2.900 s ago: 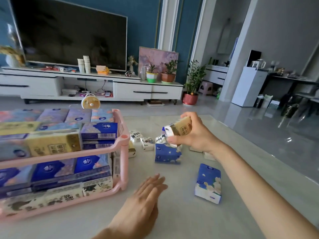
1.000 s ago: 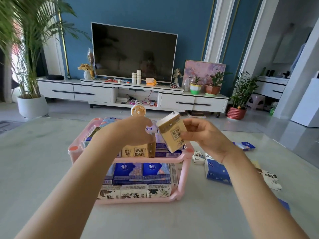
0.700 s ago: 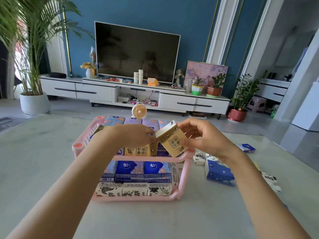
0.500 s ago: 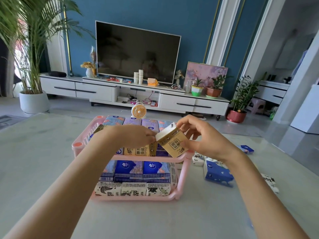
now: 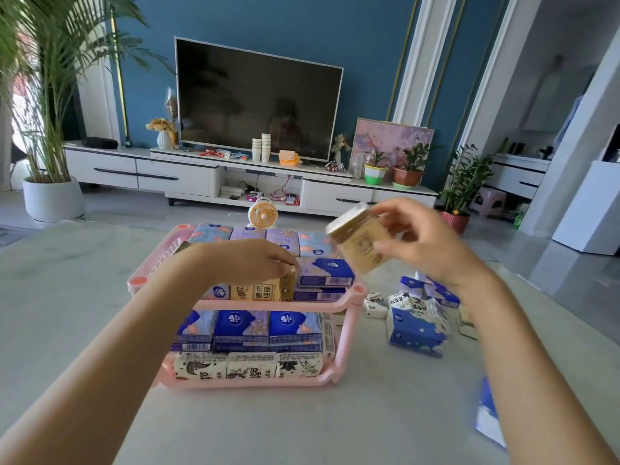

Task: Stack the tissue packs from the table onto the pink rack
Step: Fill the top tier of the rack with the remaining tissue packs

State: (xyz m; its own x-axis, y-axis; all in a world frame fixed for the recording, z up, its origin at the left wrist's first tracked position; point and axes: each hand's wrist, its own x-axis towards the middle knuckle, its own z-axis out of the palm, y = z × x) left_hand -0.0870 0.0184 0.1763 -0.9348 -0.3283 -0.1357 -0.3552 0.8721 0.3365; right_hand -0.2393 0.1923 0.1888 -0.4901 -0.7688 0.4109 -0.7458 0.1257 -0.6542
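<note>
The pink rack (image 5: 347, 305) is judged mostly filled: the lower tier is packed and the upper tier nearly covered, while a heap of tissue packs (image 5: 414, 330) lies loose on the worktop (image 5: 335, 431) beside it. A tilted beige pack (image 5: 357, 245) is pinched by the curled fingers (image 5: 394, 218) of the right hand (image 5: 429, 250) above the rack's right corner. A yellow pack (image 5: 261, 290) on the upper tier is gripped at its top by the bent fingers of the left hand (image 5: 255, 260).

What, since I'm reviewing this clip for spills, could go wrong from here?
The right hand holds the tilted tan tissue pack in the air above the corner of the pink rack; it might slip. The top shelf is crowded; squeezing it in beside the shelved tan pack under the left hand might dislodge the blue packs.
</note>
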